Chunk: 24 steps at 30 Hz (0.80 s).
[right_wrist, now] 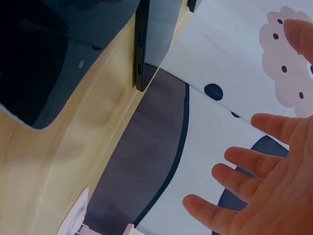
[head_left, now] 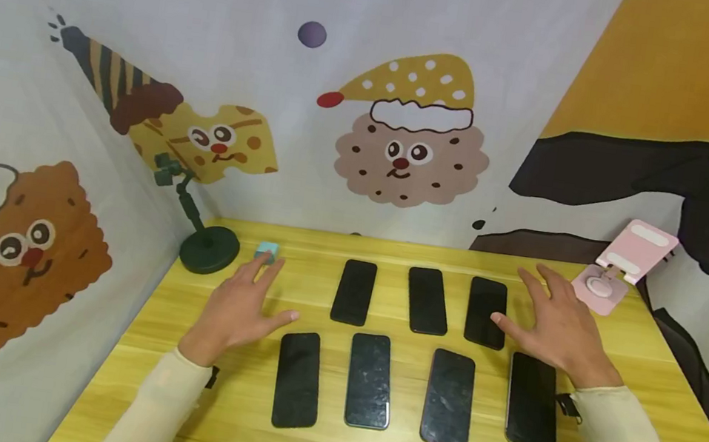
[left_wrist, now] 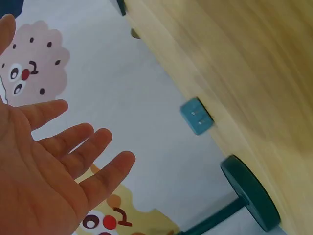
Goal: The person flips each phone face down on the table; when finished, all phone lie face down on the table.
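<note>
Seven black phones lie flat on the yellow wooden table (head_left: 643, 378), screens up, in two rows; three are in the far row and four are in the near row. The far row has the far left phone (head_left: 354, 291), the far middle phone (head_left: 428, 300) and the far right phone (head_left: 487, 312); the near row has the first near phone (head_left: 298, 379), the second near phone (head_left: 370, 381), the third near phone (head_left: 448, 401) and the fourth near phone (head_left: 533, 404). None of the phones touch each other.

There are two hands, both with light sleeves; the left hand (head_left: 240, 309) is loose with fingers spread and holds nothing; it hovers just left of the first near phone, and its fingertips are near one small blue block (head_left: 266, 251). The right hand (head_left: 557, 324) is loose too, fingers spread wide, holding nothing; it is above the table beside the far right phone, its thumb just at that phone's near corner, and its wrist is over the top of the fourth near phone.

One dark green stand (head_left: 210, 247) with a round foot sits at the far left corner; one pink phone holder (head_left: 620, 267) sits at the far right corner; nothing rests in either one.
</note>
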{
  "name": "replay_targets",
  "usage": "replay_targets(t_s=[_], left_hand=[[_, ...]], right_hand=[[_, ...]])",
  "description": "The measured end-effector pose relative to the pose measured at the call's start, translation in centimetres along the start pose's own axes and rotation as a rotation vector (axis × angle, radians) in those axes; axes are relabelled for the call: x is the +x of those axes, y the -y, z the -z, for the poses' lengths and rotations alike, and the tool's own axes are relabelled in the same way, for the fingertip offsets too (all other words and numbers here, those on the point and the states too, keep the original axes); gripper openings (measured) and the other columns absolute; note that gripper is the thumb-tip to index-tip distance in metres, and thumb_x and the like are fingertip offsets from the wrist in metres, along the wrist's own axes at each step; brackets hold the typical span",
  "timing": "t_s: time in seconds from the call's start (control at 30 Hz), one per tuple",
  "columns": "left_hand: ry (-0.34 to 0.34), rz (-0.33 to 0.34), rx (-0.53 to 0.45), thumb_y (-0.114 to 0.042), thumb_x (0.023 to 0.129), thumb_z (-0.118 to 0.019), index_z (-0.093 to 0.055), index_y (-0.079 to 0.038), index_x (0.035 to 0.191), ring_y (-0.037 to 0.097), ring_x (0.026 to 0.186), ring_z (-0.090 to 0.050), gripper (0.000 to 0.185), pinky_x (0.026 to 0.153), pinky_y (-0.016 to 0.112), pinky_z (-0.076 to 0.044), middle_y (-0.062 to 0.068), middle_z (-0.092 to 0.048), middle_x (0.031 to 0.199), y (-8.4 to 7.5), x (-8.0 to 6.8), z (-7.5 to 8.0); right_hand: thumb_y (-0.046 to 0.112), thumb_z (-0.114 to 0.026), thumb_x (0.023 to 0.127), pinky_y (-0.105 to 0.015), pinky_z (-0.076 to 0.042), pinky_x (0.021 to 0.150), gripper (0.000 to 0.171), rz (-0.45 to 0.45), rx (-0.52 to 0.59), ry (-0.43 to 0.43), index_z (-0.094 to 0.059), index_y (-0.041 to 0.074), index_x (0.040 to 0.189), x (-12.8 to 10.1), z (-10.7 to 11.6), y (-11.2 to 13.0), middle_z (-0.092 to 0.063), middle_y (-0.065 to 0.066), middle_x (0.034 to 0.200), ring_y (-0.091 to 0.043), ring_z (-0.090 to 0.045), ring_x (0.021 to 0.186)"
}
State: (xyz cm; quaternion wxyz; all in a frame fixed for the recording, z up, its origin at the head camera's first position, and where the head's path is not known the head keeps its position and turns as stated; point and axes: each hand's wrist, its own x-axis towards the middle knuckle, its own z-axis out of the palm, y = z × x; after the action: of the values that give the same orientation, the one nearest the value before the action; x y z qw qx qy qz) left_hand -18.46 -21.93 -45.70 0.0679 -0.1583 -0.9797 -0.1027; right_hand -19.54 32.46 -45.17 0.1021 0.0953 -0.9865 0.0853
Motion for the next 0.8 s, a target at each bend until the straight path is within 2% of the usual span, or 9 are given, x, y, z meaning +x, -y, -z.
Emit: replay_targets(t_s=[0.2, 0.5, 0.8], left_hand=[[0.016, -0.018, -0.067, -0.079, 0.093, -0.058, -0.03, -0.017, 0.168, 0.043, 0.149, -0.045, 0.101, 0.1, 0.063, -0.056, 0.016, -0.032, 0.171, -1.6, 0.6, 0.1], [0.05, -0.012, -0.182, -0.072, 0.095, -0.064, -0.028, -0.023, 0.169, 0.041, 0.15, -0.045, 0.096, 0.107, 0.065, -0.051, 0.012, -0.03, 0.172, -4.5, 2.0, -0.6], [0.086, -0.053, -0.277, -0.056, 0.1, -0.068, -0.035, -0.021, 0.167, 0.039, 0.149, -0.046, 0.082, 0.113, 0.061, -0.048, 0.012, -0.034, 0.17, -7.2, 2.6, -1.0]], right_hand=[[0.068, -0.07, 0.09, -0.079, -0.04, 0.106, 0.096, 0.023, 0.041, -0.036, -0.043, 0.008, 0.16, -0.5, 0.1, 0.0, -0.038, -0.031, 0.161, -0.055, -0.041, 0.142], [0.061, -0.072, 0.093, -0.079, -0.041, 0.104, 0.091, 0.011, 0.123, -0.022, -0.044, 0.005, 0.158, -1.8, -0.7, -0.6, -0.039, -0.03, 0.16, -0.052, -0.039, 0.143], [0.05, -0.074, 0.097, -0.079, -0.04, 0.105, 0.081, -0.008, 0.25, -0.001, -0.046, 0.003, 0.156, -3.1, -0.3, -1.0, -0.046, -0.029, 0.154, -0.052, -0.047, 0.135]])
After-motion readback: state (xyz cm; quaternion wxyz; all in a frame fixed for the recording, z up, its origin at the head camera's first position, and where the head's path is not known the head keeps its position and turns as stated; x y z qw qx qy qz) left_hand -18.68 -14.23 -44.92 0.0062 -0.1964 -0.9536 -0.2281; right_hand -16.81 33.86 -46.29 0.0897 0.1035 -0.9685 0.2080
